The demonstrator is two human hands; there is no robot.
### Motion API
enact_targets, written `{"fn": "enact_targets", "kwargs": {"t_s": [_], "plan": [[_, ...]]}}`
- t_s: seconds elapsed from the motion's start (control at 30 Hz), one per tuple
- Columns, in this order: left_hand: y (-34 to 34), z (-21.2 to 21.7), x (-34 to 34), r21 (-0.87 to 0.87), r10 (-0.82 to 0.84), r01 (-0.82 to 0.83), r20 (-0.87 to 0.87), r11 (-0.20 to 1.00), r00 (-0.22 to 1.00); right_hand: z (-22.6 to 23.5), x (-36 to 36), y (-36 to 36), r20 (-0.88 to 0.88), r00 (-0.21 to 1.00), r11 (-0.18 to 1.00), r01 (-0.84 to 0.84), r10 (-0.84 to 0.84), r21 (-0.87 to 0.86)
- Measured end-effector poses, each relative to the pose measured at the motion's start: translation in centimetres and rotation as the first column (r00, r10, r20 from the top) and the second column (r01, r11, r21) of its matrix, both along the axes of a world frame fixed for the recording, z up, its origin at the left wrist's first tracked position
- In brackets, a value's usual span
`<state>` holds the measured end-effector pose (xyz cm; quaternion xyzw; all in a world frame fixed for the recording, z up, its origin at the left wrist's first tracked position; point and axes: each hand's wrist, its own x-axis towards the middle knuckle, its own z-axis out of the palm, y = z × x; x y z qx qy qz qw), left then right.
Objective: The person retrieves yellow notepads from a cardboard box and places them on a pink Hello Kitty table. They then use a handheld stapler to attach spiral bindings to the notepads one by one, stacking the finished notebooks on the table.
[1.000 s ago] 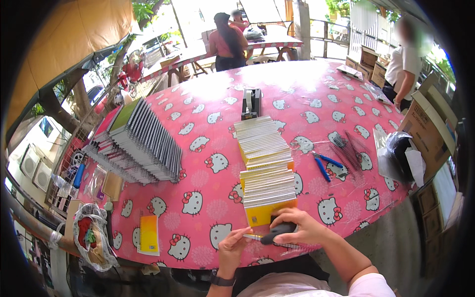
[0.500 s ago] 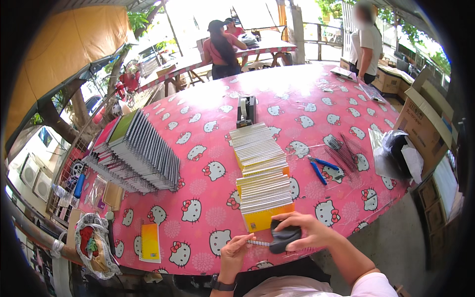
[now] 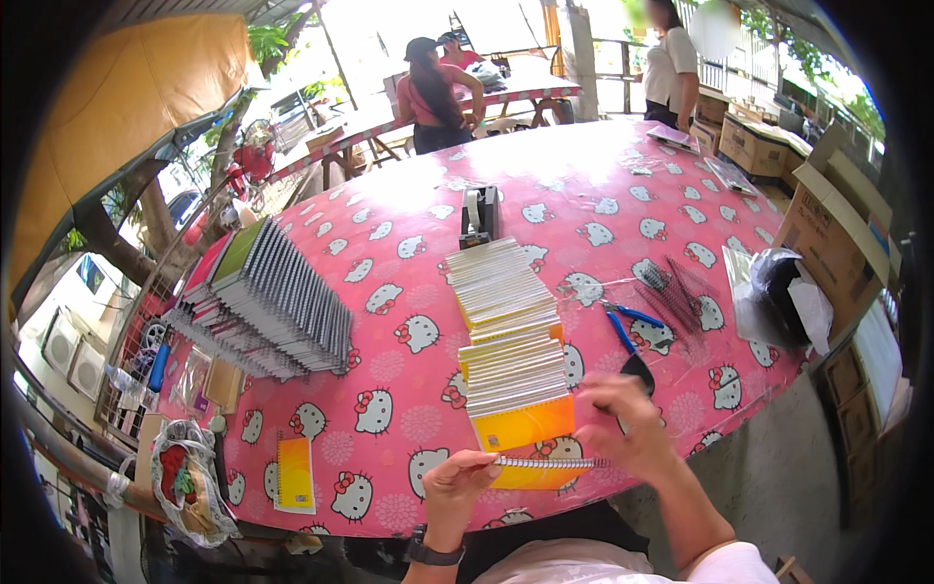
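My left hand (image 3: 463, 485) pinches the left end of a small yellow spiral notebook (image 3: 547, 475), whose coil runs along its upper edge. Just right of the notebook is my right hand (image 3: 628, 433), fingers curled and smeared by motion. A dark grey, rounded object (image 3: 638, 372) shows past those fingers, partly hidden, and I cannot tell whether the hand touches it. Beyond the notebook, a long row of yellow spiral notebooks (image 3: 516, 375) stretches away from me, overlapping. One more yellow notebook (image 3: 295, 474) lies alone at the left.
A tall stack of larger spiral notebooks (image 3: 277, 302) stands at the left. A tape dispenser (image 3: 480, 216) sits beyond the row. Blue-handled pliers (image 3: 628, 326) and loose black coils (image 3: 673, 297) lie at the right, with an open carton (image 3: 837, 234) past the edge. A person (image 3: 671, 73) stands at the far right.
The dark object was in my right hand over the coil; now it is farther away, near the pliers. The notebook in my left hand has come into fuller view. The standing person has shifted left.
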<state>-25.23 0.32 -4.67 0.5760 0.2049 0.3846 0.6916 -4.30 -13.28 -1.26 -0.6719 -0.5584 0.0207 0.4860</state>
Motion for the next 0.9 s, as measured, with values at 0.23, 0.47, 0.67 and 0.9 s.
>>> {"fn": "enact_targets", "kwargs": {"t_s": [0.23,0.47,0.67,0.9], "plan": [[-1.0,1.4,0.9,0.045,0.01,-0.011,0.012,0.999,1.0,0.2,-5.0,3.2,-0.148,0.955,0.966,-0.26,0.258,0.005],[-1.1,1.1,0.5,0.018,0.002,-0.002,0.039,1.0,0.999,0.6,-5.8,3.6,-0.224,0.935,0.962,-0.27,0.273,0.046],[-1.1,0.6,0.4,0.2,0.026,-0.027,0.009,0.979,1.0,0.9,-5.6,4.2,-0.124,0.945,0.953,-0.303,0.302,0.012],[-1.1,-0.2,-0.4,0.16,0.124,-0.115,-0.047,0.981,0.991,0.8,-6.8,5.0,-0.154,0.934,0.944,-0.33,0.324,-0.018]]}}
